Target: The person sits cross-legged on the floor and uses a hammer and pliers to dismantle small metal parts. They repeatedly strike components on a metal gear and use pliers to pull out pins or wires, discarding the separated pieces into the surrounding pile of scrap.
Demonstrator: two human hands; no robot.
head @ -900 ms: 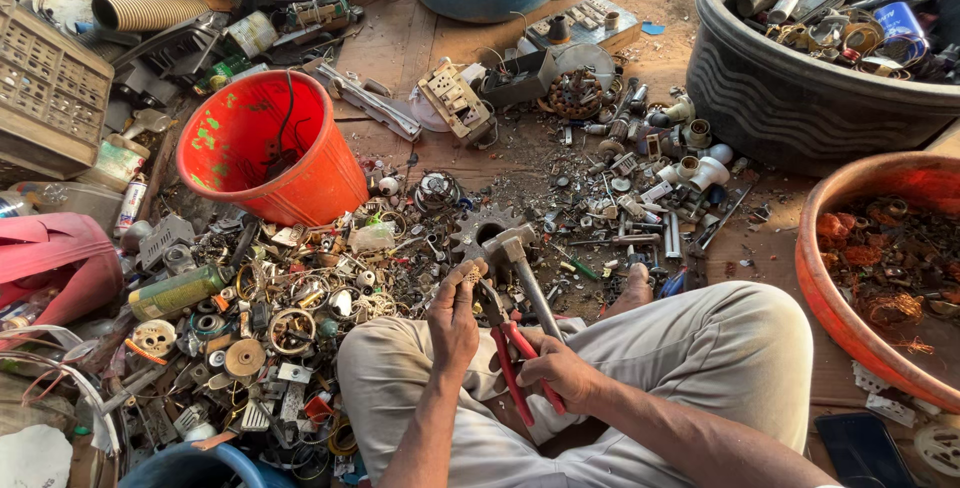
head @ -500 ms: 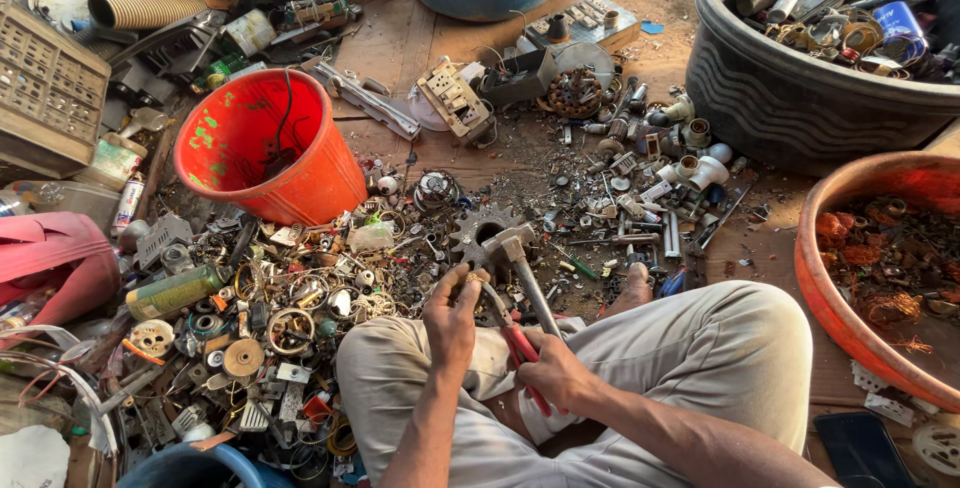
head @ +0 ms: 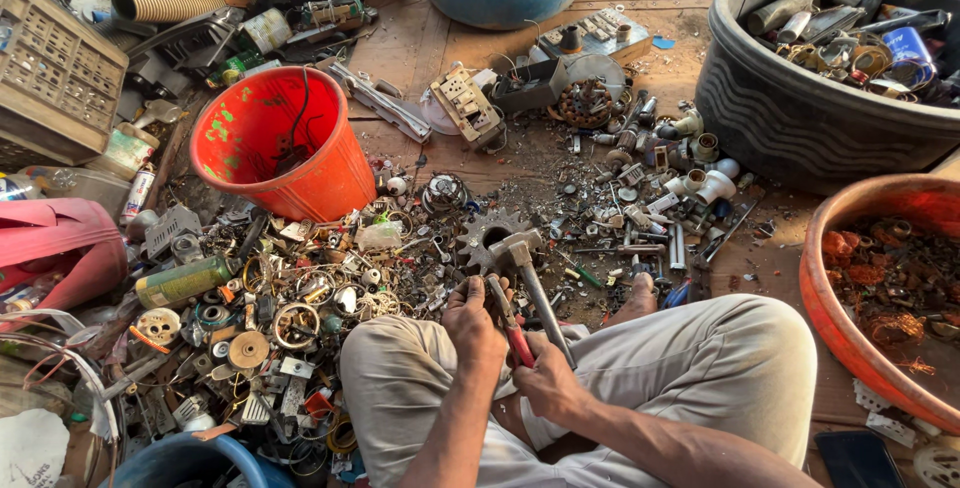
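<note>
Orange bucket (head: 290,143) and scrap metal (head: 300,298) crowd both hands' hammer (head: 530,283).

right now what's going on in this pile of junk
A person sits on a wooden floor amid scrap metal. The left hand pinches a small part near the pliers' tip, and the right hand grips the red-handled pliers. A hammer lies head-first on a gear just ahead. An orange bucket stands to the left, and a black tub of scrap to the right.

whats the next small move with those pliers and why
Probably squeeze the red-handled pliers shut on the small piece the left hand pinches at their nose. The right hand already grips the handles, and a hammer lies beside them on the lap, unused.
</note>
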